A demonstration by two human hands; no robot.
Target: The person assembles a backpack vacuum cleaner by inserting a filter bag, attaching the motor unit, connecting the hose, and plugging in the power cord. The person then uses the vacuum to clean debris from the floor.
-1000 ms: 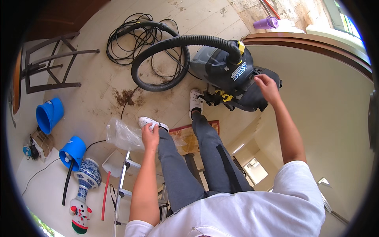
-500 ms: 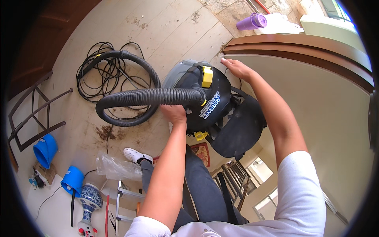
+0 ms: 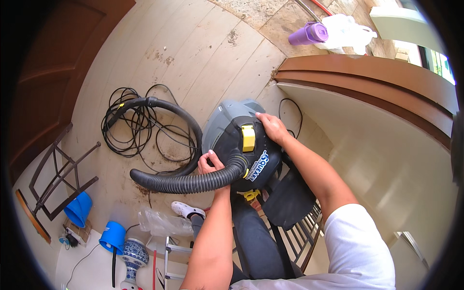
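A black and grey vacuum cleaner [image 3: 261, 162] with a yellow latch [image 3: 248, 138] and padded black back straps is in front of me. My left hand [image 3: 210, 163] grips the left side of its body, fingers bent, just past the ribbed black hose [image 3: 188, 182]. That hose runs out left from the body and loops back behind. My right hand [image 3: 272, 127] is closed against the right side of the body beside the latch; its fingertips rest on the casing. A black padded panel [image 3: 290, 200] hangs from the near right side of the vacuum cleaner.
A coiled black cord [image 3: 128, 128] lies left on the dirty tiled floor. Blue buckets [image 3: 113, 237], a metal rack [image 3: 63, 174], a blue-and-white vase [image 3: 134, 253] and clear plastic [image 3: 164, 223] sit near left. A brown door frame [image 3: 357, 79] and purple bottle [image 3: 308, 35] are far right.
My right hand, off the casing with fingers stretched, has come down onto the vacuum cleaner's right side. The vacuum cleaner sits lower in view and its hose has sagged nearer me.
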